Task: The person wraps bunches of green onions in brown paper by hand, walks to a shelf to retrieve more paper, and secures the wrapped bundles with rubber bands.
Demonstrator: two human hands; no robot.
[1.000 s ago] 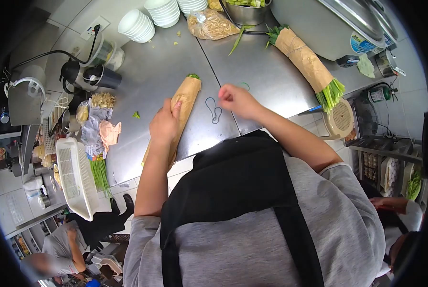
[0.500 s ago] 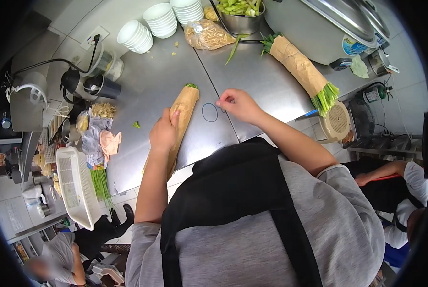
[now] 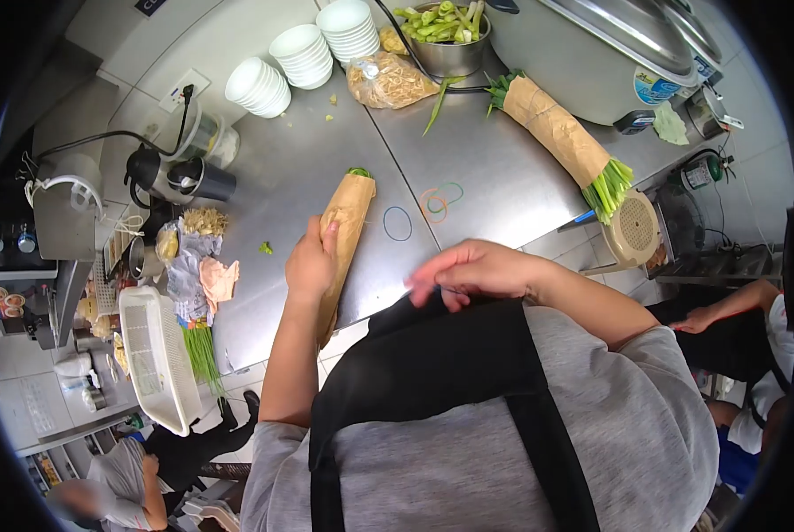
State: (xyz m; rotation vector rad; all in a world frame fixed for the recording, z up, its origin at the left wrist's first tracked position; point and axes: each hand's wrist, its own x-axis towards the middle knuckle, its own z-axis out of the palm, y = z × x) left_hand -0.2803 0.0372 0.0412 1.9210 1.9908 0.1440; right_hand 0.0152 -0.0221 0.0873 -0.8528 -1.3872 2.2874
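My left hand [image 3: 311, 262] is wrapped round a paper-wrapped bundle of greens [image 3: 348, 213], which lies slantwise on the steel table with leaf tips showing at its far end. My right hand [image 3: 468, 273] is over the table's near edge, just in front of the apron. Its fingers are slightly blurred, loosely bent and apart, with nothing visible in them. Between the hands and a little farther out lie a blue rubber band [image 3: 397, 223], an orange rubber band [image 3: 433, 209] and a green rubber band [image 3: 451, 193].
Another paper-wrapped bundle [image 3: 561, 129] lies at the right. Stacked white bowls [image 3: 301, 55], a bag of dry shreds [image 3: 388, 80] and a metal pot of cut greens [image 3: 450, 58] line the back. A white basket [image 3: 153, 355] stands left. Co-workers are at both sides.
My right hand has moved from beside the blue band back toward my body. The orange and green rubber bands now show on the table. My left hand stays on the bundle.
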